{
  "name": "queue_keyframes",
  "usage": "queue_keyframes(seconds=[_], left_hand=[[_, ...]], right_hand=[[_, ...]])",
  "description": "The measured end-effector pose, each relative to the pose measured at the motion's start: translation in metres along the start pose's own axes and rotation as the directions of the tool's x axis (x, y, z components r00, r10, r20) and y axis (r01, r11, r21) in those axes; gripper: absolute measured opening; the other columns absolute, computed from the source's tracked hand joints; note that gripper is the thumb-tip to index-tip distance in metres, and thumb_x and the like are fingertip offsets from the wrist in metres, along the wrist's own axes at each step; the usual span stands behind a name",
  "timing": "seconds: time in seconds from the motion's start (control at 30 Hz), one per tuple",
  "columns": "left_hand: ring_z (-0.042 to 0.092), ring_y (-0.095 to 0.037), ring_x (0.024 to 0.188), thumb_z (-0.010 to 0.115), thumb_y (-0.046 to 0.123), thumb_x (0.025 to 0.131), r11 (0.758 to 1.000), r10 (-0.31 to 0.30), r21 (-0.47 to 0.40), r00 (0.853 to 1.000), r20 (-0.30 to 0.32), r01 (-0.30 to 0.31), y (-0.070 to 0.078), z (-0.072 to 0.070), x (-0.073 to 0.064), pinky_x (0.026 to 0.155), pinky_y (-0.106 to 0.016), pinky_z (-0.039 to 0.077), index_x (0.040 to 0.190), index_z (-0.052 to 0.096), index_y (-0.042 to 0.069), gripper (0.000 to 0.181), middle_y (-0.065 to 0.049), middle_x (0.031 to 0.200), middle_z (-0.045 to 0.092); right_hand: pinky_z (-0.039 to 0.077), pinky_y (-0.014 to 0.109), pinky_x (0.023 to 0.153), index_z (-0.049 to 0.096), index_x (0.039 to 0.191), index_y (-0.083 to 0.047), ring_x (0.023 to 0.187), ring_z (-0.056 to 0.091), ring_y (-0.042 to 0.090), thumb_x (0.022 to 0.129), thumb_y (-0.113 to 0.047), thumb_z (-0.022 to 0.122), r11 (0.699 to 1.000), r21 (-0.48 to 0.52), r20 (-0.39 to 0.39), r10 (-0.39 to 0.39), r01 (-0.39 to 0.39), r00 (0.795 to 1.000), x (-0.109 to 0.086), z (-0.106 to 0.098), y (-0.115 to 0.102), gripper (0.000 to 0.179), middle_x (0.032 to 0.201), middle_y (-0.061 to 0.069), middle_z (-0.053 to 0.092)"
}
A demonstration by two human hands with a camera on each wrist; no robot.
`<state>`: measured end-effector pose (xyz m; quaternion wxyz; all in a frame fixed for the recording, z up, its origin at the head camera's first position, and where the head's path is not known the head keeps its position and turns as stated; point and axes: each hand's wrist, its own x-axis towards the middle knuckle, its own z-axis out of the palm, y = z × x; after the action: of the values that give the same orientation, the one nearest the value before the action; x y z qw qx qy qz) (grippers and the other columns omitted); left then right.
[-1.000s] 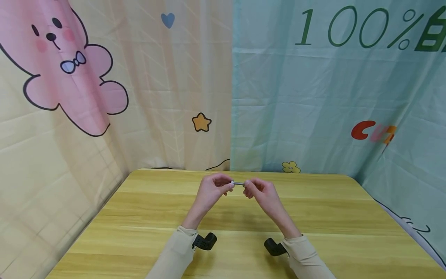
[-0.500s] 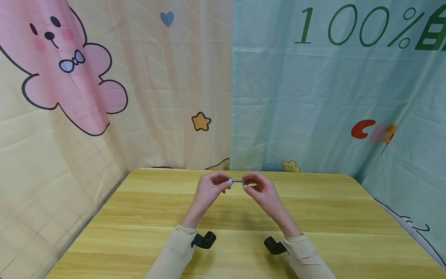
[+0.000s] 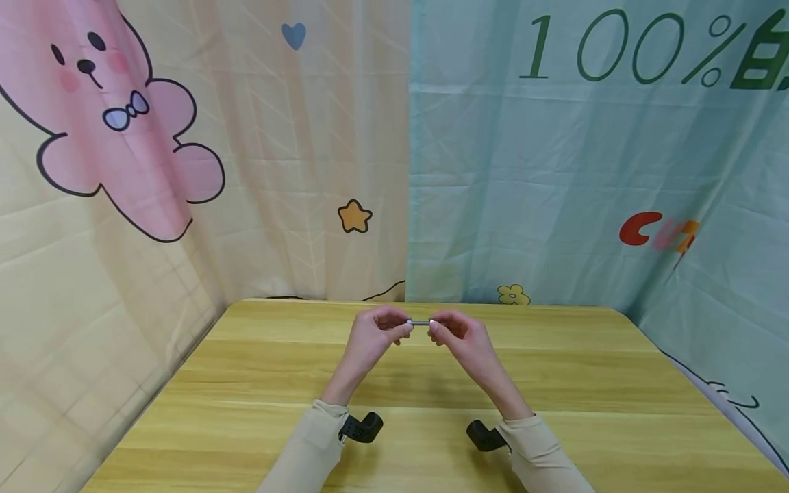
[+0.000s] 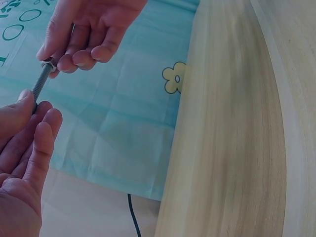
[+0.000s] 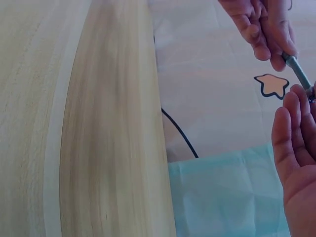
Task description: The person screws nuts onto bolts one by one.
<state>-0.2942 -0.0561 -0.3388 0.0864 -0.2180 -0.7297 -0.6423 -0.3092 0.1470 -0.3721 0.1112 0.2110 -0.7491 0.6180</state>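
Observation:
A grey metal bolt point(image 3: 421, 322) is held level between both hands above the far part of the table. My left hand point(image 3: 372, 334) pinches one end of it between thumb and fingertips, which mostly cover that end. In the left wrist view the threaded shank point(image 4: 40, 82) shows, with a small nut point(image 4: 49, 64) round its other end. Thumb and fingertips of my right hand point(image 3: 467, 337) pinch at this nut. The right wrist view shows the shank point(image 5: 298, 71) running between the two hands, the nut partly cut off by the frame's edge.
Below the hands spreads a wood-grain table point(image 3: 419, 438). Printed curtains point(image 3: 530, 171) stand behind and beside it. A black camera mount sits at each wrist, one on the left point(image 3: 362, 427) and one on the right point(image 3: 484, 436). A dark cable point(image 5: 180, 132) hangs beyond the table edge.
Half a second ago the right thumb and fingers were spread wider at the bolt's end; now they are closer together on it. The left hand keeps its hold, nearly in place.

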Motion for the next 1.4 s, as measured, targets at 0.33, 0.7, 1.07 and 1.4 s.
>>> queue_keyframes(seconds=[0.33,0.7,1.07,1.4], left_hand=[[0.064,-0.013,0.070,0.071,0.000,0.089,1.000,-0.002,0.017,1.000,0.026,0.001,0.001,-0.002,0.000,0.061,-0.025,0.052,0.097,0.070,-0.006,0.011,-0.019,0.088,0.071],[0.063,-0.013,0.071,0.069,0.001,0.090,1.000,-0.013,0.000,1.000,0.016,0.013,0.000,-0.006,0.000,0.062,-0.027,0.053,0.101,0.069,-0.008,0.014,-0.025,0.093,0.070],[0.063,-0.013,0.071,0.070,0.000,0.090,1.000,0.000,-0.009,1.000,0.012,0.000,-0.001,-0.006,0.002,0.065,-0.037,0.056,0.099,0.070,-0.008,0.013,-0.023,0.092,0.070],[0.063,-0.013,0.070,0.071,0.000,0.089,1.000,0.002,0.017,1.000,0.014,-0.002,0.000,-0.003,0.000,0.064,-0.035,0.055,0.098,0.070,-0.006,0.011,-0.019,0.090,0.070]], right_hand=[[0.056,0.037,0.071,0.069,0.094,-0.002,0.076,0.062,0.033,0.100,-0.025,0.060,0.996,-0.046,-0.055,0.069,-0.071,0.996,0.001,0.005,0.000,0.026,0.083,0.014,0.068],[0.053,0.031,0.089,0.063,0.120,-0.005,0.109,0.061,0.029,0.095,-0.011,0.067,0.994,-0.014,0.009,-0.107,0.107,0.994,-0.001,0.004,0.001,0.026,0.116,0.013,0.064],[0.056,0.034,0.083,0.064,0.115,0.005,0.095,0.066,0.034,0.094,0.000,0.065,0.997,-0.032,0.027,-0.066,0.067,0.997,-0.002,0.005,-0.014,0.022,0.104,0.020,0.068],[0.057,0.033,0.074,0.071,0.099,-0.002,0.077,0.067,0.031,0.097,-0.026,0.066,0.998,-0.052,-0.034,0.045,-0.047,0.998,-0.001,0.006,-0.004,0.024,0.085,0.011,0.071]])
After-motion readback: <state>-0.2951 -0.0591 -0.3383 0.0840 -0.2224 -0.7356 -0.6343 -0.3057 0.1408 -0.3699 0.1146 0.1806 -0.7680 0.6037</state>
